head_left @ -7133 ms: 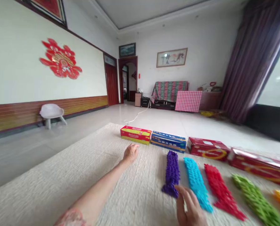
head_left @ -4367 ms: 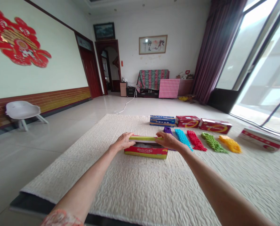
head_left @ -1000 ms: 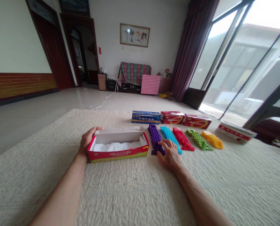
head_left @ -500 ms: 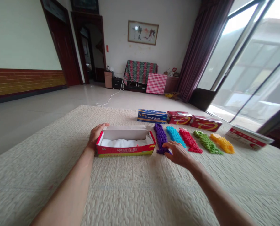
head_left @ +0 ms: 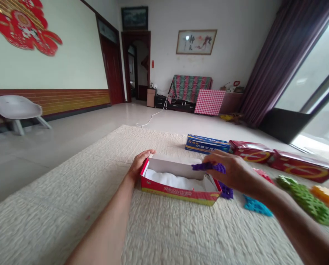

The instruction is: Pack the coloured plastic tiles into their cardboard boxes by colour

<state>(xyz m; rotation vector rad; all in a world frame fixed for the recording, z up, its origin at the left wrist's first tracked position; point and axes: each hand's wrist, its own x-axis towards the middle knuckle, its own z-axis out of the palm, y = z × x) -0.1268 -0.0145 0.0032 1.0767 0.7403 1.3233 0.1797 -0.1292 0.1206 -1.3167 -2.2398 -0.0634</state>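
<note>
An uncovered red-and-yellow cardboard box (head_left: 178, 193) lies in front of me, lined with white padding (head_left: 170, 179). My left hand (head_left: 139, 164) grips its left end, the fingertips over the back corner. Above the box's right end, my right hand (head_left: 227, 167) pinches a purple openwork strip (head_left: 199, 166). The strip's lower part hangs down outside the box, beside its right wall, and my hand hides some of it. Right of the box lie a blue strip (head_left: 256, 207), a red strip (head_left: 263, 175), a green strip (head_left: 305, 197) and a yellow strip (head_left: 326, 197), partly behind my right arm.
Behind the strips stand a blue box (head_left: 205, 144) and two dark red boxes (head_left: 249, 150) in a row. Everything rests on a beige quilted cover (head_left: 103, 176). Farther off are a pale chair (head_left: 19, 107) and a cable (head_left: 153, 117) on the floor.
My right hand has lifted the purple strip's upper part off the cover and carried it over the box's right end. My left hand stays on the box. The view has turned left.
</note>
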